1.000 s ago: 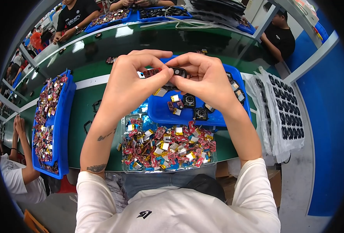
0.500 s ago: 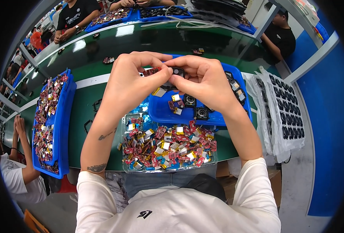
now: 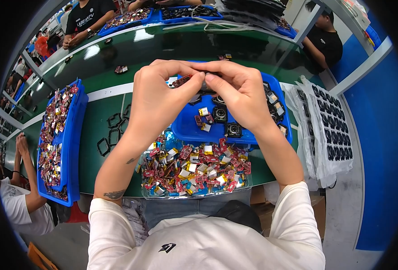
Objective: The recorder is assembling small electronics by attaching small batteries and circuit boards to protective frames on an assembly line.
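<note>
Left of frame, a blue bin [image 3: 76,144] holds loose boards. Upper centre, the left hand [image 3: 158,90] curls narrowly around a red circuit board [image 3: 181,82]; its thumb meets that of the right hand [image 3: 239,87], both pinching a dark part [image 3: 213,73], mostly hidden. The step seems to be joining or separating small pieces; the next move likely calls for steady thumb pressure.

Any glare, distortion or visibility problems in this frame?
Head view: white glare patches on the dark green belt; head view: fisheye bending of the white strip along it, with black corners; head view: the red board looks dark and is partly hidden by the left grip.
</note>
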Demonstrator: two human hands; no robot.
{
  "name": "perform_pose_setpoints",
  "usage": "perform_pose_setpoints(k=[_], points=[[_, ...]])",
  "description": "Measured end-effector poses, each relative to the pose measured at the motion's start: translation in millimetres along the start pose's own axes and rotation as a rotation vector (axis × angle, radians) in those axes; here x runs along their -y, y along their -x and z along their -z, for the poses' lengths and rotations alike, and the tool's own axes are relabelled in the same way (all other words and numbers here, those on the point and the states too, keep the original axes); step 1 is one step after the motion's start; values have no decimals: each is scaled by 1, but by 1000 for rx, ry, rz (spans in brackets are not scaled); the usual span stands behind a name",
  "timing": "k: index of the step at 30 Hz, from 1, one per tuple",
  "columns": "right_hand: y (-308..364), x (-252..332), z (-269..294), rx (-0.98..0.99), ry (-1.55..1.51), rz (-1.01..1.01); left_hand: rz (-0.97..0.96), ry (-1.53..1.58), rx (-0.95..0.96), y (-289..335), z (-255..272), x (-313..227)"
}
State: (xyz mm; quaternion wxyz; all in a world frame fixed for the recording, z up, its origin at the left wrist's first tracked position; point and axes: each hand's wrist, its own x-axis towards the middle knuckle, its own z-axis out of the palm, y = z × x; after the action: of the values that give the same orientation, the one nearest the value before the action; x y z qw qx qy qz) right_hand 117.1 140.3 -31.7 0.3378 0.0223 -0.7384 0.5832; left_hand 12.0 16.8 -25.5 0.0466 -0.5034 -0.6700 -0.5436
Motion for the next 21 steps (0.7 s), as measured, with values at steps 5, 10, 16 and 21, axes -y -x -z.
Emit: perform_pose_setpoints(k=[5,10,16,21], points=[[-3,4,5,-44,-14,3,-85,-43,-70,-2,2,-8],[-6,13,14,-46,-70,-85,2,27,-62,-4,8,-11],[-5,15,12,-70,-87,-91,94,36,62,-4,12,-14],[-5,12,11,-163,-85,18,149,270,200,-4,12,-14]])
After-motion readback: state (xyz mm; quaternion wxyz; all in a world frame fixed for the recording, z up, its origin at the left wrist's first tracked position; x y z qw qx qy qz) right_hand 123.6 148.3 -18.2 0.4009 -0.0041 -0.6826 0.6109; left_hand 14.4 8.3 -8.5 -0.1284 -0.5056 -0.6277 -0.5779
